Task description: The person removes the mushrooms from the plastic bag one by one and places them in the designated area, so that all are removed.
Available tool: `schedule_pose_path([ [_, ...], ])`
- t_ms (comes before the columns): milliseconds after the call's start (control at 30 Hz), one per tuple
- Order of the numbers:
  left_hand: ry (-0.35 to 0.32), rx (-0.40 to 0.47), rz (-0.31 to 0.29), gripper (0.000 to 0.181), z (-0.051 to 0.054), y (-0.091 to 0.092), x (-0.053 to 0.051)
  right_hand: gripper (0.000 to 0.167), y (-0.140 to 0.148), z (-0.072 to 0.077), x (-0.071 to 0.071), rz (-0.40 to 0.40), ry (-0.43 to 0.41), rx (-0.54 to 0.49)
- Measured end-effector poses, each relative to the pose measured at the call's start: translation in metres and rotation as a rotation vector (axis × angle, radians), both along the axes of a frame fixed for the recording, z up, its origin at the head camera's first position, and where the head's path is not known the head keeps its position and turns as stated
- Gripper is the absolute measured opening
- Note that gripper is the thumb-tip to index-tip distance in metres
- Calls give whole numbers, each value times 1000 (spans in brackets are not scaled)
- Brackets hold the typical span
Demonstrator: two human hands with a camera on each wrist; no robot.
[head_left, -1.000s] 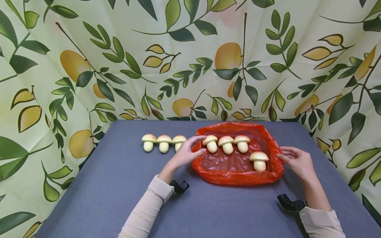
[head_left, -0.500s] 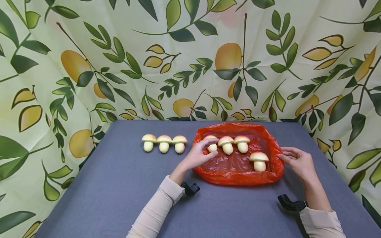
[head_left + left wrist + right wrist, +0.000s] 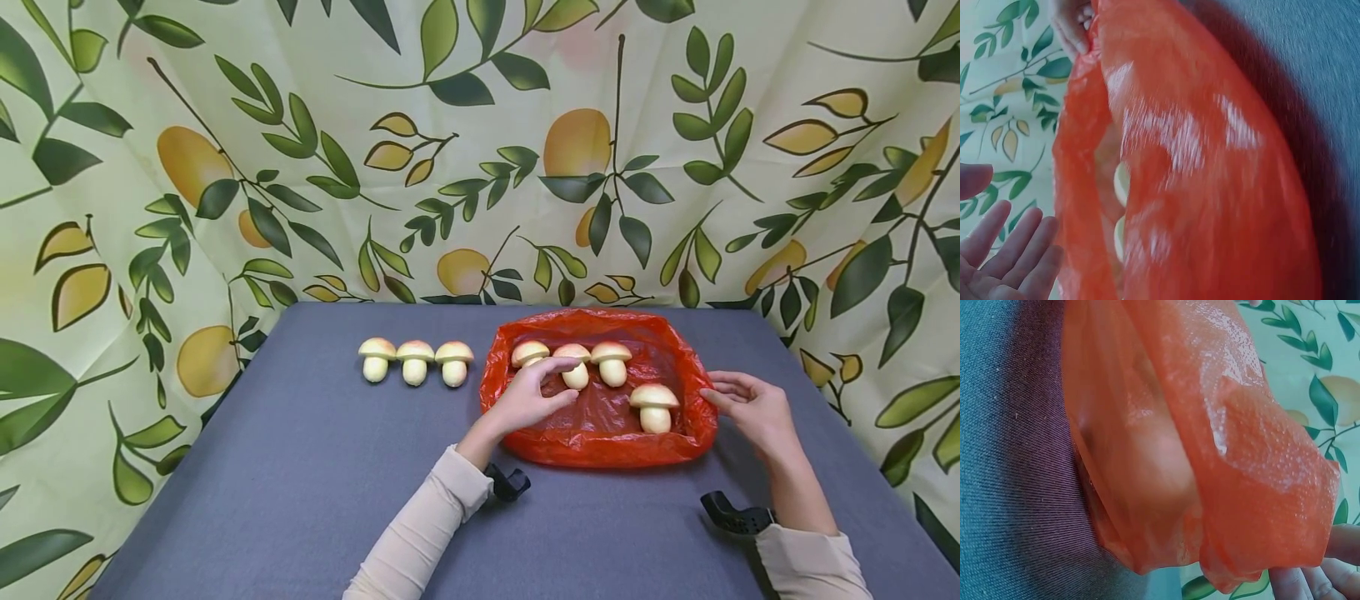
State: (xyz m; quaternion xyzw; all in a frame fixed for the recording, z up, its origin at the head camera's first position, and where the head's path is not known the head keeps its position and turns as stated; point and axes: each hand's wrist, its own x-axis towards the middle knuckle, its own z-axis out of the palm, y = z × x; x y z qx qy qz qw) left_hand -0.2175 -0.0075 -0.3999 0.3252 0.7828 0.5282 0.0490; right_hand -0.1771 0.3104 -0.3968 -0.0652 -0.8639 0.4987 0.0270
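Observation:
A red plastic bag (image 3: 600,452) lies on the table with its mouth held wide and its rim rolled. Toy mushrooms with pinkish caps are inside: a left one (image 3: 529,351), a middle one (image 3: 576,377), a right one (image 3: 612,371) and a front-right one (image 3: 655,408). My left hand (image 3: 519,406) hovers over the bag's left part, thumb and fingers apart, holding nothing; it partly covers the left and middle mushrooms. In the left wrist view that hand (image 3: 1013,259) shows spread fingers. My right hand (image 3: 756,412) pinches the bag's right rim between thumb and fingers.
On the grey-blue table (image 3: 300,467), left of the bag, three more mushrooms stand in a row: one (image 3: 376,362), a second (image 3: 414,365) and a third (image 3: 453,367). Behind the table hangs a leaf-and-fruit patterned cloth (image 3: 480,225).
My left hand has moved right, from between the table row and the bag to above the bag's inside. My right hand keeps its hold on the rim; the mushrooms stay put.

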Motion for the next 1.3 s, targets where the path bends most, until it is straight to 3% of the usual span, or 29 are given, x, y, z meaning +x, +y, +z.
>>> schedule_pose_path([
  [267, -117, 41, -2, 43, -8, 20, 3, 53, -1, 0, 1, 6, 3, 9],
  [933, -97, 0, 14, 42, -17, 67, 1, 53, 0, 0, -1, 17, 11, 4],
  [1033, -79, -35, 32, 42, -17, 72, -1, 53, 0, 0, -1, 16, 9, 2],
  [1300, -117, -123, 72, 46, -18, 88, 1, 54, 0, 0, 0, 19, -5, -3],
])
